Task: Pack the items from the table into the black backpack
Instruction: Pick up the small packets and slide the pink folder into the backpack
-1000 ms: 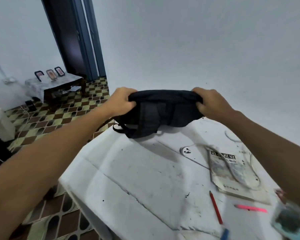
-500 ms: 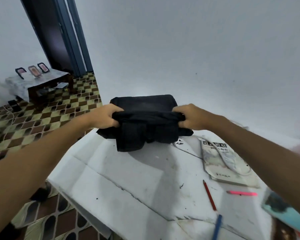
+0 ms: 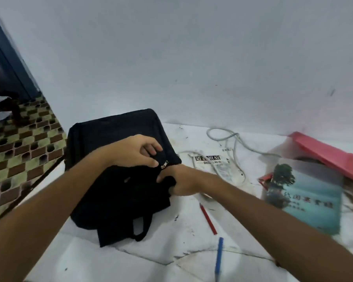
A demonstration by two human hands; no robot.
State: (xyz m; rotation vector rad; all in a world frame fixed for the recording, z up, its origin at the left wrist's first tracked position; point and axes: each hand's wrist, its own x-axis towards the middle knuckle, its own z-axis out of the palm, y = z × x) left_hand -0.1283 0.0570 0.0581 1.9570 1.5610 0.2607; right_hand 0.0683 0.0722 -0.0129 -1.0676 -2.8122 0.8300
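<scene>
The black backpack (image 3: 114, 129) lies flat on the white table (image 3: 171, 231), straps toward me. My left hand (image 3: 135, 151) pinches its top edge right beside the silver zipper pull (image 3: 164, 164). My right hand (image 3: 181, 180) grips a fold of the bag's fabric at its right side. To the right lie a white booklet (image 3: 210, 159) under a white cable (image 3: 232, 143), a red pen (image 3: 208, 219), a blue pen (image 3: 219, 259), a teal book (image 3: 306, 198) and a pink folder (image 3: 330, 155).
A pale wall runs along the table's far edge. The table's left edge drops to a checkered tile floor (image 3: 18, 143), with a dark doorway (image 3: 0, 64) at far left.
The backpack came down from being held up by both hands and now lies on the table. Both hands shifted to its zipper corner. The view swung right, revealing the teal book and pink folder.
</scene>
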